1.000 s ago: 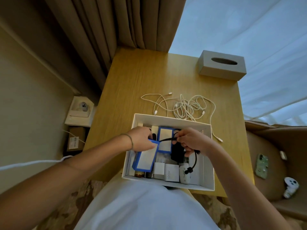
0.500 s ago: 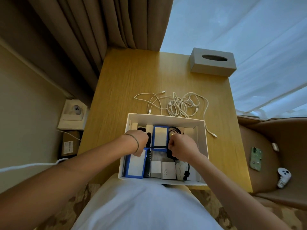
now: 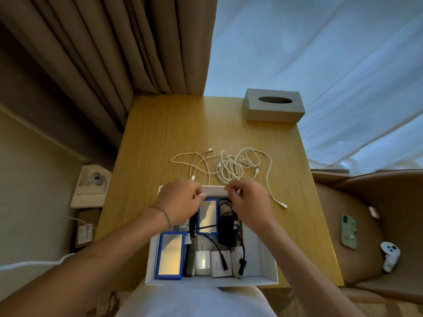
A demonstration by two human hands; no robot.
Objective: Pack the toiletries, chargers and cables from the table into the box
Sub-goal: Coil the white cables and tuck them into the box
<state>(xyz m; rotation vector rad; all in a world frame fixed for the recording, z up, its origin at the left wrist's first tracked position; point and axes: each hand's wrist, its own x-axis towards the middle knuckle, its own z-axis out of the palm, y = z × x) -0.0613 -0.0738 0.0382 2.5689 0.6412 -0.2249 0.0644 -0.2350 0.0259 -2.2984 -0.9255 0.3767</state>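
Your hands have left the black charger [image 3: 226, 229] inside the box [image 3: 261, 266] and risen to its far wall. Your right hand [image 3: 249, 204] pinches the white cables [image 3: 231, 167] on the desk [image 3: 164, 138]; your left hand [image 3: 180, 202] hovers with fingers loosely curled, empty. A tissue box [image 3: 273, 106] sits far right, curtains [image 3: 114, 46] behind.

Both hands hovering over far rim of white box [image 3: 270, 265], left hand [image 3: 180, 202], right hand [image 3: 248, 202], fingers loosely curled, white cables [image 3: 231, 167] lying tangled on table [image 3: 160, 138] just beyond.
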